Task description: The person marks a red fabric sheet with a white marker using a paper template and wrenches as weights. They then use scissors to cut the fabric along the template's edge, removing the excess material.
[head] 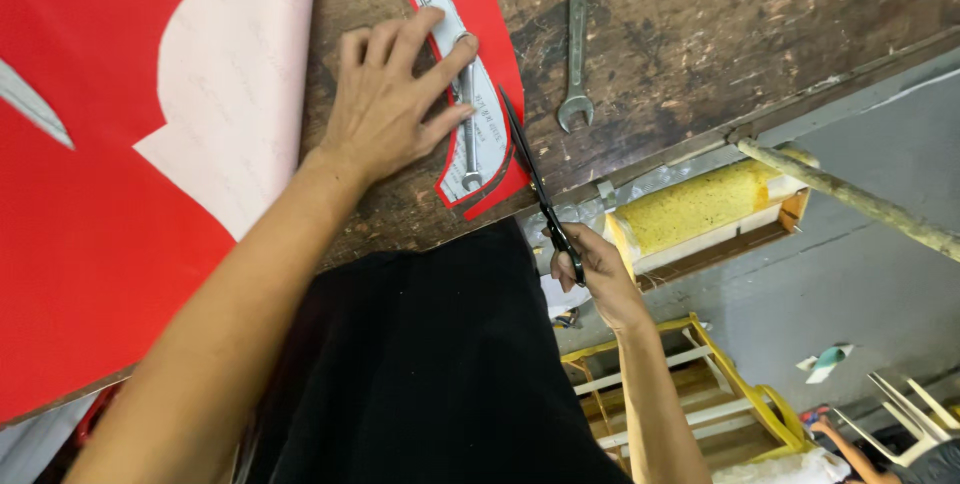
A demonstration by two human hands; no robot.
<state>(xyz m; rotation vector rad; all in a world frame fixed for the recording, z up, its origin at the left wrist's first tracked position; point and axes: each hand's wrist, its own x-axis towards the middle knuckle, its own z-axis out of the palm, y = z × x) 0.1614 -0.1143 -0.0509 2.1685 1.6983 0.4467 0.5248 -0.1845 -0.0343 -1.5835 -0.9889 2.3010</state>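
Observation:
My left hand (385, 94) presses flat on a grey paper pattern (487, 134) that lies on a strip of red sheet (478, 4) at the edge of a worn wooden workbench (700, 24). A small wrench (469, 129) rests on the pattern as a weight, under my fingers. My right hand (592, 269) grips black scissors (535, 184) just off the bench edge. Their blades point up into the red strip along the pattern's right side.
A second open-ended wrench (576, 39) lies on the bench to the right. A large red sheet with a pale backing (235, 74) covers the left. Below the bench are a yellow foam block (700, 206), a yellow wooden frame (700, 384) and a grey floor.

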